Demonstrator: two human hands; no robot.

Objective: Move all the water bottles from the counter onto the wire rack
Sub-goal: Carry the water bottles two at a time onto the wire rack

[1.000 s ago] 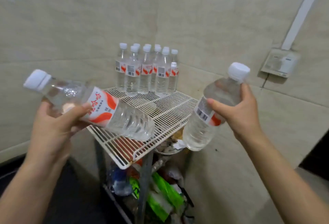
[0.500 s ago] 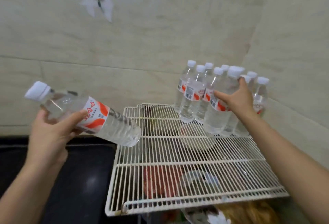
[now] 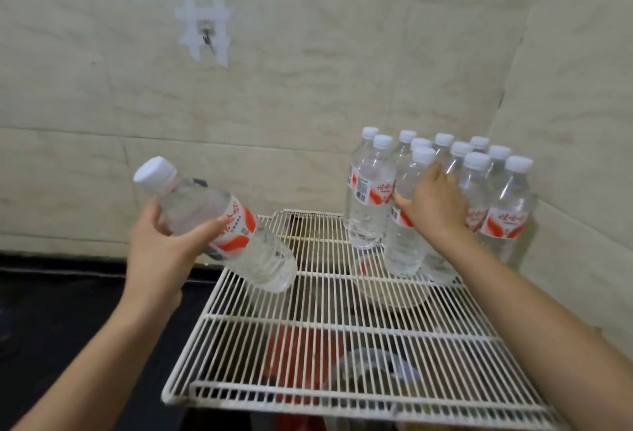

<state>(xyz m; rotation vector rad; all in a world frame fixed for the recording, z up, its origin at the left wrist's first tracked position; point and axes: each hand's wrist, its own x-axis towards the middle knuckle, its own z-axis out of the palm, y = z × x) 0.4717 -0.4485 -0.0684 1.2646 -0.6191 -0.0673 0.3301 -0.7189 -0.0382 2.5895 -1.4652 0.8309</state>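
Far left: dark worktop (image 3: 58,297), running below the tiled wall (image 3: 308,81). A white adhesive wall hook (image 3: 205,28) is fixed to the tiles above.

Left hand (image 3: 161,252): grip closed around the upper half of a tilted water bottle (image 3: 219,225), thumb across the front near the red-and-white label and fingers behind. The long axis of this bottle runs diagonally; its white cap points up and to the left, its base down and to the right, hanging just above the left rear edge of the wire rack (image 3: 342,345) without resting on it.

Centre: the white rack is seen from above, its wires running front to back, with blurred items visible beneath it.

Right hand (image 3: 435,204): grip wrapped around the label band of an upright bottle (image 3: 406,225), long axis vertical, cap up, base on the rack wires.

Right rear corner: cluster of standing bottles (image 3: 479,177), all upright with caps up, packed closely together where the two walls meet; the held upright bottle stands at the cluster's front left edge.
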